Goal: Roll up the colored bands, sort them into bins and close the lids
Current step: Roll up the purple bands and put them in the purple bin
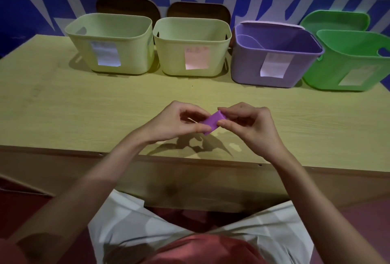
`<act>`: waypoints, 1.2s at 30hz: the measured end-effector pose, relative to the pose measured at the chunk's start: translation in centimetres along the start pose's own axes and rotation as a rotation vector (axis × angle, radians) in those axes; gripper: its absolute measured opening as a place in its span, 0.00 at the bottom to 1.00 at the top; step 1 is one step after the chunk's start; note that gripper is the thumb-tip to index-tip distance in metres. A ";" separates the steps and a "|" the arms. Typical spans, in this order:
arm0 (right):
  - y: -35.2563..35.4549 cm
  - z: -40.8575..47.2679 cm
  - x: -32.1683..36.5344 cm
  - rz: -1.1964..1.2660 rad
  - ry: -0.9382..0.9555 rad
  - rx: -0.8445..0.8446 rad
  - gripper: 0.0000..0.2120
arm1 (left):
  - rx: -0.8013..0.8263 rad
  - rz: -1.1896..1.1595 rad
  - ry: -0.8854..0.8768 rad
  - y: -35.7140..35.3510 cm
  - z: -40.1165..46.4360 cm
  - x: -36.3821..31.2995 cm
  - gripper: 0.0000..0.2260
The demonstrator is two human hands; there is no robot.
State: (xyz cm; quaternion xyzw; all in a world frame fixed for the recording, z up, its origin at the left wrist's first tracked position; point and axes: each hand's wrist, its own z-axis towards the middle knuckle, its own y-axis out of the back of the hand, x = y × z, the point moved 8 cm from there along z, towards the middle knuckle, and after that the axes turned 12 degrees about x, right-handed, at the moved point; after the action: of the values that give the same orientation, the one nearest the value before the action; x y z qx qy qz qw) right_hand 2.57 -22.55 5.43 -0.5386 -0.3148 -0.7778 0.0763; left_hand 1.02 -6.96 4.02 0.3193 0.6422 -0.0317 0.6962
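While both hands hover above the table [63, 103], the left hand [175, 122] and right hand [249, 124] pinch a purple band [213, 122] between them, fingers curled on its ends; whether it is fully rolled is hard to tell. Behind the band stand four open bins: two pale ones [111, 42] [192, 46], a purple bin [274, 63] and a green bin [350, 67], the last cut off at the frame edge. Their paper labels are unreadable. Lids lean behind the bins, partly hidden.
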 end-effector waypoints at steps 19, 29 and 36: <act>1.7 1.5 2.1 0.030 0.188 0.016 0.26 | -0.147 -0.466 0.111 1.4 1.2 -0.1 0.20; 1.9 3.1 2.9 -0.180 0.313 0.132 0.26 | -0.057 -0.812 0.218 0.3 3.0 0.1 0.25; 4.6 5.1 2.4 -0.262 0.320 0.141 0.21 | 0.019 -0.810 0.227 0.6 6.3 -0.4 0.21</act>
State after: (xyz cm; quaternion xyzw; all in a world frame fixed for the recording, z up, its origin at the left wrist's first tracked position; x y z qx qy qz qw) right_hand 7.72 -22.73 10.58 -0.3563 -0.4195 -0.8327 0.0612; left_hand 6.72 -9.66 4.45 0.0491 0.7882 -0.2733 0.5492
